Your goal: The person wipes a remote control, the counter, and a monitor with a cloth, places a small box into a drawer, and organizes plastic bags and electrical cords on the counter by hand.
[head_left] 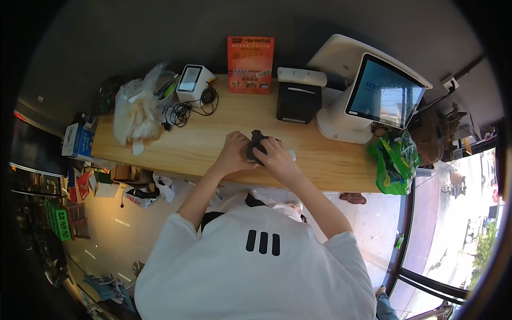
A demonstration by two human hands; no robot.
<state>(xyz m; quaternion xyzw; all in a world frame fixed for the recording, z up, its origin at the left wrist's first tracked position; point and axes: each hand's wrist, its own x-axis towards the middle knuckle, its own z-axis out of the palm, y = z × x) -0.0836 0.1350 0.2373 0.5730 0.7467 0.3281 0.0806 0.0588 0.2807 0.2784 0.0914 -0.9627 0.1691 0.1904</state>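
At the middle of the wooden counter point(213, 144), just in front of the black receipt printer point(297, 101), both hands meet on a small dark crumpled thing point(258, 142). The left hand point(233, 152) is curled around its near-left side, fingers clenched on it, while the right hand point(277, 154) grasps it from the other side, pressing it between them just above the wood. What the dark thing is cannot be told; it looks soft and bunched, like cloth or a small bag. A pale rounded thing point(290, 154) peeks out at the right hand's far edge, too hidden to name. Working with both hands so close to the body suggests the dark thing needs steadying from one side while the other handles it.

Right of the printer stands a white till screen point(381, 93), tilted toward the person. Left of the printer leans a red menu card point(250, 64), then a small white card reader point(192, 81) with a tangle of black cable point(184, 112), and farther left a white plastic bag point(136, 112). A green bag point(396, 162) hangs off the counter's right end, below the till.
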